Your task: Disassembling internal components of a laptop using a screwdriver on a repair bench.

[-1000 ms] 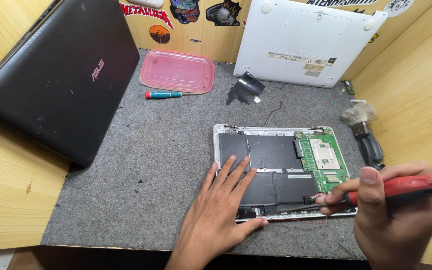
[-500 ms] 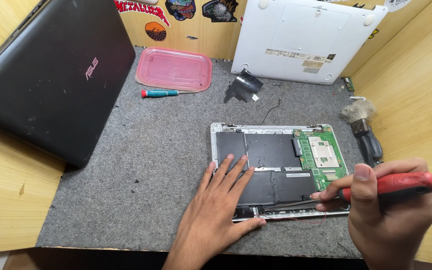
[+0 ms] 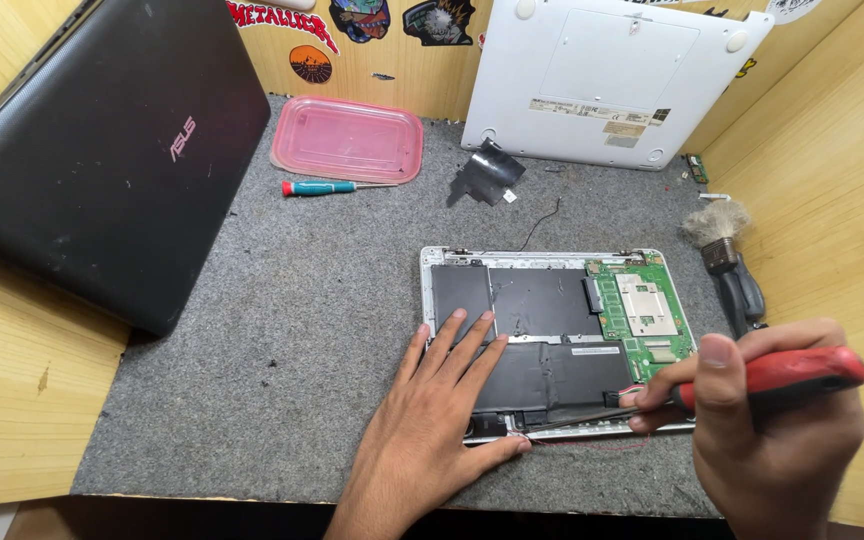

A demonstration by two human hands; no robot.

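My right hand (image 3: 777,440), at five o'clock, is clamped around a red-handled screwdriver (image 3: 752,378), its shaft reaching left to the near edge of an opened laptop base (image 3: 552,335). My left hand (image 3: 432,420), at six o'clock, lies flat with fingers spread on the black battery (image 3: 542,340), gripping nothing. A green circuit board (image 3: 642,315) sits at the base's right. On the grey-matted table (image 3: 282,350), a brush (image 3: 727,260) lies at three o'clock. Farther off: a small teal screwdriver (image 3: 327,187), a pink tray (image 3: 348,140), a white laptop cover (image 3: 607,80) at twelve o'clock, a black laptop (image 3: 102,150) at ten.
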